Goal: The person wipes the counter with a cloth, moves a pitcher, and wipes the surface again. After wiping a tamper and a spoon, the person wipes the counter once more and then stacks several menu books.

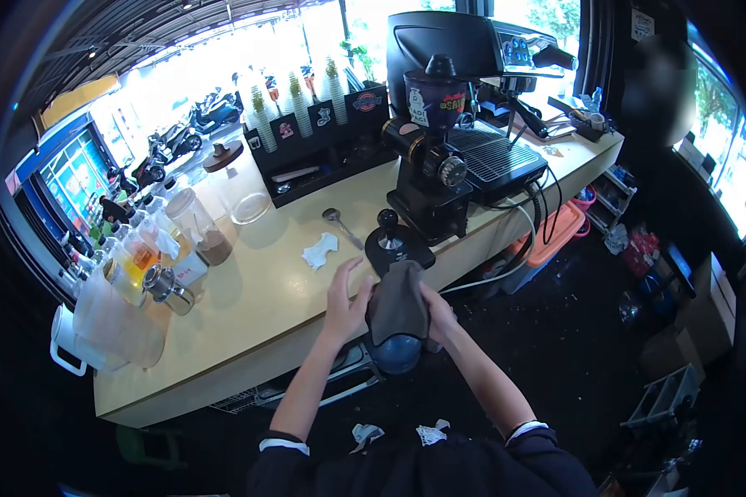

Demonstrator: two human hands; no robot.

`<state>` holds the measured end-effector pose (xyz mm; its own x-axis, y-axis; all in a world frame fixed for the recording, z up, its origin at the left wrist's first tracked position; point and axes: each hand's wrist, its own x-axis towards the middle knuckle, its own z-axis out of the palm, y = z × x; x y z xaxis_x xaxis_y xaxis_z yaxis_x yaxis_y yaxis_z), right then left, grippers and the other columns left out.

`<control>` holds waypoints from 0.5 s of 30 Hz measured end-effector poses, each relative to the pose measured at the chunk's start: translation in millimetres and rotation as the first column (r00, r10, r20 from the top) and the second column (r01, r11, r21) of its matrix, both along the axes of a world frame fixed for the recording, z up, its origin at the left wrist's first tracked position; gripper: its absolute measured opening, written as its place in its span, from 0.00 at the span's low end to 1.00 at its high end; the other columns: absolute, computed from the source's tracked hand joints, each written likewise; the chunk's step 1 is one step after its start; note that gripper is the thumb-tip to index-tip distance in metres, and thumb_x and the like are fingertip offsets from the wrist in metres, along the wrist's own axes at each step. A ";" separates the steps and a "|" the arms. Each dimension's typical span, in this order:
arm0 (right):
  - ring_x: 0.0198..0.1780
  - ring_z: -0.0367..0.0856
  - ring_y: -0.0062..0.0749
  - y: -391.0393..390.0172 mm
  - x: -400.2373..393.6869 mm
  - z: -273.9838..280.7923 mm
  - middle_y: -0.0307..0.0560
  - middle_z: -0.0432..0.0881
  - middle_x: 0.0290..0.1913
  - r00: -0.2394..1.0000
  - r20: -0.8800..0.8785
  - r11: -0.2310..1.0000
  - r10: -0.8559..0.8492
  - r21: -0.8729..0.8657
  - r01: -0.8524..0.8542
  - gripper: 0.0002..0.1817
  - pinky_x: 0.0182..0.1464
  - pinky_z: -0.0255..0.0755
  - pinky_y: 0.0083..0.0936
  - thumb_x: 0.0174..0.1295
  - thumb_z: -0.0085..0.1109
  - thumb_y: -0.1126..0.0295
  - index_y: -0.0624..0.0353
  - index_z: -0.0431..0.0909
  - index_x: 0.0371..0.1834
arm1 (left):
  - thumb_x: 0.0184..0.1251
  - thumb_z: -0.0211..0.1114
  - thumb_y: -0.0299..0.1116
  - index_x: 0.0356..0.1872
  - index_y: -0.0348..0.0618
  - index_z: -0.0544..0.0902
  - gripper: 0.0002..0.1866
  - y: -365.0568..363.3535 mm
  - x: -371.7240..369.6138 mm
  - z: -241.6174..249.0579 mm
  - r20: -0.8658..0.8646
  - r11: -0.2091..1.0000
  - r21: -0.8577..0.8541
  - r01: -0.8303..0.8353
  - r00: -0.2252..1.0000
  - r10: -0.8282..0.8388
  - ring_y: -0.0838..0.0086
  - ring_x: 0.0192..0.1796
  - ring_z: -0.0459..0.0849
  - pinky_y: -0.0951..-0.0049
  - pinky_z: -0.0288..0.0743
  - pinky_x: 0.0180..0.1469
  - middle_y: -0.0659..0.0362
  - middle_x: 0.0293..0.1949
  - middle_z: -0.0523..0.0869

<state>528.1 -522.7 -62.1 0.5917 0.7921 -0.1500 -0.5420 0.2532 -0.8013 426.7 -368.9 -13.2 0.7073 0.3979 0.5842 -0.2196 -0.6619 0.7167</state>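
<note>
A grey-brown cloth (398, 302) hangs at the counter's front edge, draped over a blue rounded thing (398, 354) whose kind I cannot make out. My right hand (438, 315) grips the cloth along its right side, with some fingers hidden behind it. On the other side, my left hand (346, 306) has its fingers stretched and apart, the thumb close against the cloth's left edge. Just beyond the cloth, a black-handled tamper (388, 234) stands on a black mat (414, 242). A spoon (343, 227) and a crumpled white tissue (319, 250) lie to the left of the mat.
Behind the mat stands a black coffee grinder (436, 157), with an espresso machine (472, 62) further back. Several bottles, a steel pitcher (168, 290) and plastic jugs (120, 319) line the counter's left end. Cups fill a black organizer (323, 124). An orange bin (547, 236) sits below.
</note>
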 end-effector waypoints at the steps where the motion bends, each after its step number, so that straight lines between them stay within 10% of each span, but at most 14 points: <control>1: 0.51 0.76 0.34 -8.1 0.2 6.8 0.48 0.77 0.50 0.962 -0.271 0.994 -0.006 0.101 0.035 0.21 0.56 0.69 0.30 0.68 0.38 0.59 0.61 0.68 0.56 | 0.62 0.59 0.37 0.52 0.35 0.72 0.21 -9.2 2.7 -6.4 0.002 1.000 -0.003 0.009 1.000 -0.009 0.60 0.57 0.72 0.65 0.64 0.59 0.47 0.52 0.74; 3: 0.52 0.76 0.34 -18.2 3.7 9.8 0.48 0.76 0.52 0.965 -0.261 0.983 0.023 0.184 0.026 0.22 0.57 0.69 0.30 0.68 0.38 0.58 0.61 0.68 0.57 | 0.63 0.59 0.40 0.56 0.35 0.70 0.24 -25.4 7.2 -11.5 -0.030 0.819 -0.546 0.177 0.973 -0.230 0.66 0.58 0.72 0.68 0.63 0.59 0.47 0.54 0.74; 5: 0.53 0.75 0.34 -30.3 2.6 20.2 0.49 0.74 0.54 0.972 -0.232 0.973 0.039 0.231 0.016 0.22 0.57 0.68 0.30 0.68 0.37 0.58 0.61 0.67 0.57 | 0.64 0.60 0.41 0.57 0.36 0.70 0.25 -31.8 9.9 -0.7 -0.160 0.773 -0.622 0.127 0.945 -0.284 0.73 0.56 0.73 0.73 0.65 0.58 0.50 0.52 0.76; 7: 0.53 0.75 0.33 -41.1 2.9 26.5 0.48 0.74 0.54 0.971 -0.238 0.969 0.036 0.246 0.025 0.21 0.58 0.68 0.30 0.67 0.39 0.59 0.61 0.66 0.57 | 0.64 0.60 0.38 0.53 0.38 0.74 0.20 -30.3 17.0 2.9 -0.056 0.443 -0.858 0.261 0.809 -0.585 0.78 0.49 0.76 0.76 0.68 0.53 0.56 0.47 0.79; 10: 0.53 0.75 0.31 -54.7 2.9 38.6 0.47 0.75 0.52 0.986 -0.159 0.953 -0.051 0.287 0.095 0.19 0.58 0.67 0.29 0.65 0.45 0.65 0.62 0.66 0.57 | 0.64 0.59 0.35 0.45 0.38 0.76 0.13 -34.8 24.3 6.7 -0.146 0.705 -0.657 0.266 0.873 -0.466 0.82 0.43 0.77 0.80 0.69 0.48 0.63 0.40 0.80; 15: 0.46 0.76 0.26 -91.2 21.9 41.4 0.44 0.75 0.48 0.926 0.118 0.889 -0.360 0.344 0.302 0.19 0.50 0.69 0.23 0.58 0.56 0.75 0.62 0.68 0.53 | 0.63 0.60 0.32 0.38 0.41 0.76 0.07 -56.0 21.3 34.5 0.052 0.712 -0.603 0.360 0.908 -0.415 0.84 0.37 0.75 0.82 0.68 0.42 0.66 0.33 0.77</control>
<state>550.0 -614.0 -20.8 0.8210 0.5338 0.2026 -0.2418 0.6465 -0.7236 448.0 -425.0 21.2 0.9102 0.3209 0.2620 -0.2849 0.0258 0.9582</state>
